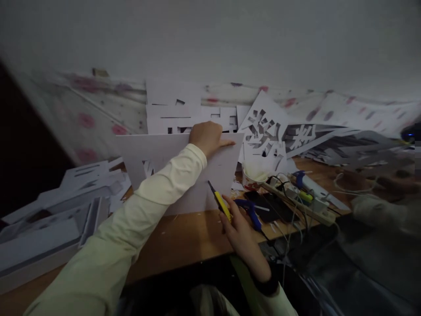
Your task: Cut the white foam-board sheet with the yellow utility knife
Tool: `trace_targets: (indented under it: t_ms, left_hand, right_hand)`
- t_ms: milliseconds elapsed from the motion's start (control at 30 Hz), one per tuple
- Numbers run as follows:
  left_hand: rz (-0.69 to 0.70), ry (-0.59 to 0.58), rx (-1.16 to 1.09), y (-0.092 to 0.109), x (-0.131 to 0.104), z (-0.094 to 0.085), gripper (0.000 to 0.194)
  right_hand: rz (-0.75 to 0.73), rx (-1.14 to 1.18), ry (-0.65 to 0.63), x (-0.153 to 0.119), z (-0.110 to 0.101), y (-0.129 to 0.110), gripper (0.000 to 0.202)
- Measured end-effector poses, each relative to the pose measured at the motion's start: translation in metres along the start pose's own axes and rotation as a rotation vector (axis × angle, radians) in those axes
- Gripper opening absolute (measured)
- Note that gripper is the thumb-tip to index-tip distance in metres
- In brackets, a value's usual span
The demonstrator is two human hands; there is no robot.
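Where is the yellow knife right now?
In the head view, the yellow knife is in the right hand, low and just right of centre, in front of the white board that the left hand grips.

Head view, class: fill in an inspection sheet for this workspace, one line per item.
Surface: wooden table, bare near its front edge.
Job's things: white foam board stood on edge; yellow utility knife.
Clutter: cut-out boards against the wall, blue glue gun, paper cup.
Hands: left hand grips the board's top edge; right hand holds the knife.
Cables: tangled wires over a power strip.
Surroundings: grey wall; another person's blurred hand at right.
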State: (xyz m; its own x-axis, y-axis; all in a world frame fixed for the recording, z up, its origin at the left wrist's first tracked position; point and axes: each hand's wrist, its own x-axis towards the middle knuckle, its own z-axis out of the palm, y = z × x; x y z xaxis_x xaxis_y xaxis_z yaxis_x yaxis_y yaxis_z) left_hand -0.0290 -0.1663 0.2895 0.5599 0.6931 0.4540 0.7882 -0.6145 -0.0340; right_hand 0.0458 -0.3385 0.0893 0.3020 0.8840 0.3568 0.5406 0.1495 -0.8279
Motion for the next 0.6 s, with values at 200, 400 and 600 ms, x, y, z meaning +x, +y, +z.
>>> trace_targets:
  t_ms: [200,400,600]
  left_hand:
    - [0.09,-0.436,0.084,-0.023,0.022,-0.026,0.074]
    - [0.173,-0.61,0.048,-0.025,0.03,-0.028,0.059]
    - [0.176,-0.622,-0.02,-0.03,0.04,-0.02,0.061]
  right_hand:
    - [-0.032,-0.278,-0.149,0.001,0.002,-0.013,0.055]
    - [0.046,-0.554,-0.177,0.013,0.001,-0.042,0.056]
    - [0.076,-0.662,-0.219,0.038,-0.003,-0.064,0.055]
